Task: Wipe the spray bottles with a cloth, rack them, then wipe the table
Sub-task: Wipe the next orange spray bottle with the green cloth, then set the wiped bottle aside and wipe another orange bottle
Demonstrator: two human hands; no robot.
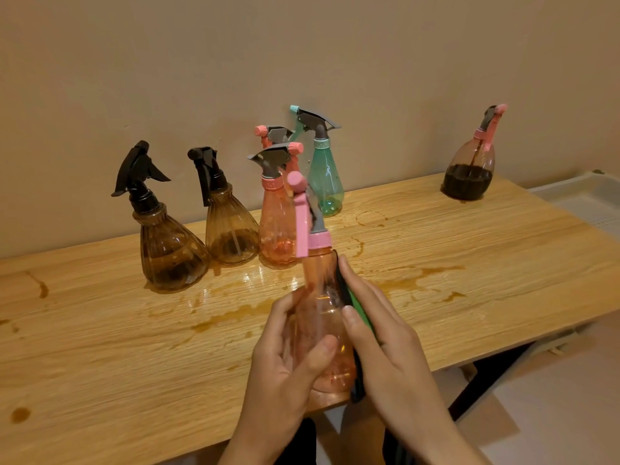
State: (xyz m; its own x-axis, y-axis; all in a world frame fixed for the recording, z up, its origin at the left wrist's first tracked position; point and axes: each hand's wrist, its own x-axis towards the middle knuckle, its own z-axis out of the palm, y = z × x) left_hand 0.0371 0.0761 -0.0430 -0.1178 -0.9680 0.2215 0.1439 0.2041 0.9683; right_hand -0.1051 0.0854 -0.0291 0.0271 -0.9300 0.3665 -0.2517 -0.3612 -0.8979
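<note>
My left hand [285,360] grips a pink see-through spray bottle [322,307] round its lower body, lifted above the table's front edge. My right hand [379,327] presses a green cloth [360,312] against the bottle's right side, thumb curled over the cloth. Further back on the wooden table [503,263] stand two brown bottles with black triggers [171,250] [229,229], another pink bottle [276,226] with a pink one partly hidden behind it, and a teal bottle [323,176].
A brown bottle with dark liquid and a pink trigger [469,169] stands alone at the table's far right. Brownish spills and wet patches [235,310] streak the tabletop. A white rack or tray [590,203] lies beyond the right end. The wall runs close behind.
</note>
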